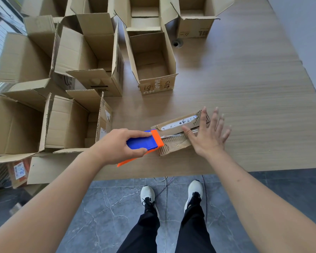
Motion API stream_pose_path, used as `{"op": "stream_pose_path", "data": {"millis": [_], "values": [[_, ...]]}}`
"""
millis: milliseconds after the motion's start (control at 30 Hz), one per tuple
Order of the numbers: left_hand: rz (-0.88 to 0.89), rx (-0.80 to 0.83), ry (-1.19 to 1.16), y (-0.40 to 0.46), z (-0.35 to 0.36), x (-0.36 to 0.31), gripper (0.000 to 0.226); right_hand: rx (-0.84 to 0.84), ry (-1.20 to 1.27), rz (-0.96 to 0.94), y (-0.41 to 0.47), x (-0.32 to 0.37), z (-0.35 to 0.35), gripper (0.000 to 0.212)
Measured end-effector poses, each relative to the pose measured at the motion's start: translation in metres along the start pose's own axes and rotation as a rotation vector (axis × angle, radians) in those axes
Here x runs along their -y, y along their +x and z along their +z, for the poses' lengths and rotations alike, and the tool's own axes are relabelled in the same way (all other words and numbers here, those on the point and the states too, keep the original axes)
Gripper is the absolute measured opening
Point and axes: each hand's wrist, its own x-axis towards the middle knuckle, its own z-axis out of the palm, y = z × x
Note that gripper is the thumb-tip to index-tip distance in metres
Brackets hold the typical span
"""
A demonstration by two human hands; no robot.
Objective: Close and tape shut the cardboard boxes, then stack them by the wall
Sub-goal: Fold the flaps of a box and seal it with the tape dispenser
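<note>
A small flat cardboard box (173, 143) lies near the table's front edge, with a white label strip and a line of clear tape along its top. My left hand (120, 145) grips a blue and orange tape dispenser (144, 142) at the box's left end. My right hand (208, 132) is over the box's right end with fingers spread and straight; its thumb touches the tape. Several open cardboard boxes (151, 61) stand on the left and far side of the table, flaps up.
The wooden table (244, 88) has a round cable hole (176, 43) near the far boxes. More open boxes (66, 123) crowd the left edge. Below the table's front edge are grey floor tiles, my white shoes and thin cables.
</note>
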Motion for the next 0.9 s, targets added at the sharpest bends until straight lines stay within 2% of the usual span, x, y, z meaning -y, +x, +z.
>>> {"op": "stream_pose_path", "data": {"millis": [67, 167, 467, 900], "values": [[-0.002, -0.016, -0.014, 0.0, 0.004, -0.001, 0.054, -0.068, -0.035, -0.105, -0.009, 0.012, 0.002, 0.094], [0.015, -0.041, -0.047, 0.002, 0.012, -0.005, 0.054, -0.018, -0.022, -0.278, -0.02, 0.025, 0.017, 0.085], [0.06, -0.015, -0.185, -0.001, 0.018, -0.002, 0.055, 0.076, -0.141, -0.277, 0.012, 0.011, 0.004, 0.083], [-0.005, 0.039, -0.223, -0.031, 0.01, 0.025, 0.055, 0.146, -0.165, -0.309, 0.022, 0.006, -0.006, 0.084]]}}
